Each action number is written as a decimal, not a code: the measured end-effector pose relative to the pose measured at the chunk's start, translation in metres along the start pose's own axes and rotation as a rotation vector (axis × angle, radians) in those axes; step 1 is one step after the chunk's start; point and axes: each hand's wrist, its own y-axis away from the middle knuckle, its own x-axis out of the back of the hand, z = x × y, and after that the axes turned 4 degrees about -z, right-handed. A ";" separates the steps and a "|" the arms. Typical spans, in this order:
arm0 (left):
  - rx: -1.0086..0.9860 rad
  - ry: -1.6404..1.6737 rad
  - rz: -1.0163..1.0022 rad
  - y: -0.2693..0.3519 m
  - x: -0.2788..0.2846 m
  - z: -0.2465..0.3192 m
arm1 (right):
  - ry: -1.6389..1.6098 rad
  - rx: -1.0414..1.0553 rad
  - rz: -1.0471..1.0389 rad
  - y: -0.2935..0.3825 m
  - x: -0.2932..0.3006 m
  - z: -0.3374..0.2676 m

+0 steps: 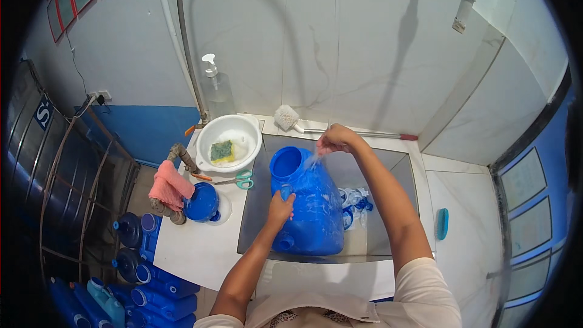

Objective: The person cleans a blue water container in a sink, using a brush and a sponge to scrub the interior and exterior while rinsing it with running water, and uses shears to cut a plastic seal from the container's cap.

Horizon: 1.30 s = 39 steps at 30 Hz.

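A blue plastic water jug [314, 218] stands in the sink, its wide round mouth uncapped, with suds and water on its side. My left hand [280, 209] is closed around the jug's handle, near its upper left side. Above the jug's right shoulder is my right hand [337, 140], with a thin stream of water falling by its fingers and splashing on the jug. Whether those fingers hold anything is hidden by the splash. Behind the jug, crumpled plastic wrappers [355, 205] with blue and white parts lie on the sink floor.
A white basin [255, 146] holds a sponge [222, 151] in suds. Nearby are scissors [244, 179], a pump bottle [217, 95], a blue lid [201, 202] and a pink cloth [171, 184] on a pipe. A long-handled brush [287, 117] lies behind the sink; a teal brush [442, 224] lies right. Several jugs [164, 303] stand lower left.
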 end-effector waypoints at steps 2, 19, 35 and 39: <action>-0.069 -0.110 -0.069 -0.003 0.002 0.005 | 0.027 -0.001 -0.018 0.001 0.001 -0.002; -1.172 -0.721 0.031 -0.084 -0.063 0.053 | -0.016 0.044 -0.012 -0.001 -0.001 -0.010; -0.632 -0.910 -0.353 -0.050 -0.025 0.077 | -0.434 0.257 0.025 -0.027 -0.010 0.018; -0.627 -0.877 -0.229 -0.013 0.008 0.035 | 0.014 0.298 -0.215 -0.051 -0.094 0.036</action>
